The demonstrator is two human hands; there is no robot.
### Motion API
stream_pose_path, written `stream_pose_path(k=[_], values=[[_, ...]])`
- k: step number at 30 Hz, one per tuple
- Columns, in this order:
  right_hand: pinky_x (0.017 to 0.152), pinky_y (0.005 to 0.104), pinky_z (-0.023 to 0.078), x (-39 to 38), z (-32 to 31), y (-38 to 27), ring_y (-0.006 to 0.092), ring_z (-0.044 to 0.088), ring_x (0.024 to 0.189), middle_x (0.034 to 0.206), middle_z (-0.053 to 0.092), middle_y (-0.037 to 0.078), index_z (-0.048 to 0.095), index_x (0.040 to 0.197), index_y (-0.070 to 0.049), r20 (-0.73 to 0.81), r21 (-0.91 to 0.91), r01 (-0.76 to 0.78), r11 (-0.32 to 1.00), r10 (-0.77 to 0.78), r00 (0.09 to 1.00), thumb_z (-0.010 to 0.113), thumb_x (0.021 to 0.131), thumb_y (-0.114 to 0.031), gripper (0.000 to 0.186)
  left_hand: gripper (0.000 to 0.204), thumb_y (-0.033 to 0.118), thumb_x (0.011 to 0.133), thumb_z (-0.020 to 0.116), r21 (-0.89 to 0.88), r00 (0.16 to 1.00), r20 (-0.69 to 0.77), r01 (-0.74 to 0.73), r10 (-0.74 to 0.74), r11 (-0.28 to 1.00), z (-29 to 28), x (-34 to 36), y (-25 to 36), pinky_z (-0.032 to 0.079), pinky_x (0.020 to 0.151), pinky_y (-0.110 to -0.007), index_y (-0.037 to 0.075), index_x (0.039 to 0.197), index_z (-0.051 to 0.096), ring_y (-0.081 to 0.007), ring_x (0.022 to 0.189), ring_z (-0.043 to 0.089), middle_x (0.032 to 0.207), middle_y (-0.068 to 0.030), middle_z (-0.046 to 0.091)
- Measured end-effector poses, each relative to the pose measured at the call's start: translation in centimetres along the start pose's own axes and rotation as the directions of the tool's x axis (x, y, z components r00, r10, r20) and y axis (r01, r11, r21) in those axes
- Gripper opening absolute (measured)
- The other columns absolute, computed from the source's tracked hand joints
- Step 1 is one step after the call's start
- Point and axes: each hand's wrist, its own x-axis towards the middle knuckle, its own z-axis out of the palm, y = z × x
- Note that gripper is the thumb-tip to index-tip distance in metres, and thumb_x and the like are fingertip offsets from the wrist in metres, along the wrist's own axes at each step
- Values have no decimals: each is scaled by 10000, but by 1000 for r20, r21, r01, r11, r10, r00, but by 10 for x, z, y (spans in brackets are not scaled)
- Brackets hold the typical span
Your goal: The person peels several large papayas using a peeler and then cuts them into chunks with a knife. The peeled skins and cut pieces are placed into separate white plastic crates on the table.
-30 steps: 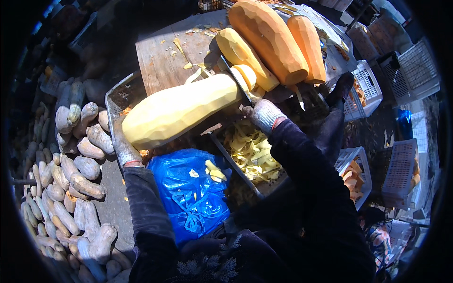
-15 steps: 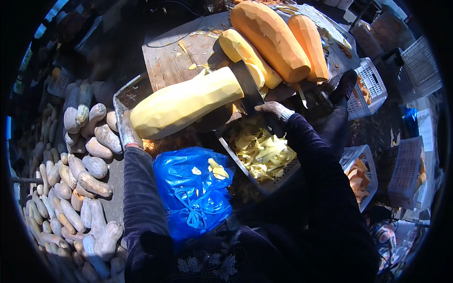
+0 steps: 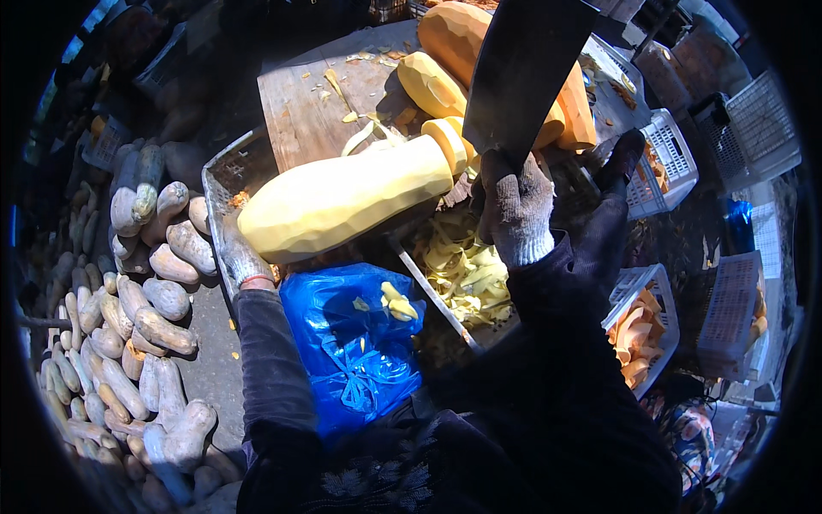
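My left hand (image 3: pixel 242 255), in a pale knit glove, grips the left end of a long peeled yellow squash (image 3: pixel 342 201). The squash lies slanted, its right end higher, at the near edge of a wooden board (image 3: pixel 295 103). A round slice (image 3: pixel 445 146) stands at that right end, tilted slightly off it. My gloved right hand (image 3: pixel 516 210) is wrapped round the handle of a broad dark cleaver (image 3: pixel 522 77). The blade is raised, pointing away from me, and hides part of the peeled orange squashes (image 3: pixel 449 38) behind. Another yellow squash (image 3: pixel 431 84) lies beyond the slice.
A blue plastic bag (image 3: pixel 347 317) lies before me, with a few scraps on top. Beside it, a crate (image 3: pixel 437 295) holds yellow peelings (image 3: pixel 467 278). Unpeeled squashes (image 3: pixel 167 300) cover the ground at left. White crates (image 3: pixel 664 300) with orange pieces stand at right.
The cleaver has come away from the squash's right end and risen, its blade now pointing away from me. A round slice has parted there. My left hand stays on the squash.
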Motion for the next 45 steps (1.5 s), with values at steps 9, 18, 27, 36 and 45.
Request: stream_pose_path(k=[9,18,27,36,45], values=[[888,477,504,21,22,56,403,652,950,986,680,261,654,1083,-2,447,-494,-96,864,347,824,480,944,-337,402,387,306,977,495,638,855,329,-513,400,573,15,-3,5,456,966,-416,12,1172,654,-348,1069,614,1166,-193,656],[903,464,512,39,26,72,388,654,1011,1022,685,254,666,1066,26,455,-568,57,821,255,853,507,938,-395,468,416,390,947,583,326,298,863,-945,408,0,183,3,40,407,1083,-443,118,1257,639,-333,1249,549,1292,-169,616],[869,452,524,46,7,80,375,671,949,949,691,233,660,1048,20,484,-596,2,803,357,799,501,951,-361,424,551,386,966,486,325,318,944,-844,90,-427,319,-7,-48,133,1187,-593,223,1487,412,-337,1489,188,1576,-75,320],[804,424,530,85,19,80,325,692,839,854,701,207,702,977,17,578,-558,-164,813,523,627,540,947,-363,414,680,417,943,524,596,570,803,-772,174,-221,311,28,-86,81,1187,-594,150,1530,308,-371,1500,133,1585,-131,289],[860,426,522,81,22,100,331,691,911,937,713,192,710,1025,-21,573,-594,7,804,417,705,546,924,-389,415,442,373,1011,529,612,921,376,-166,-99,774,126,40,69,493,989,-339,88,1345,585,-238,1214,578,1296,-172,617]])
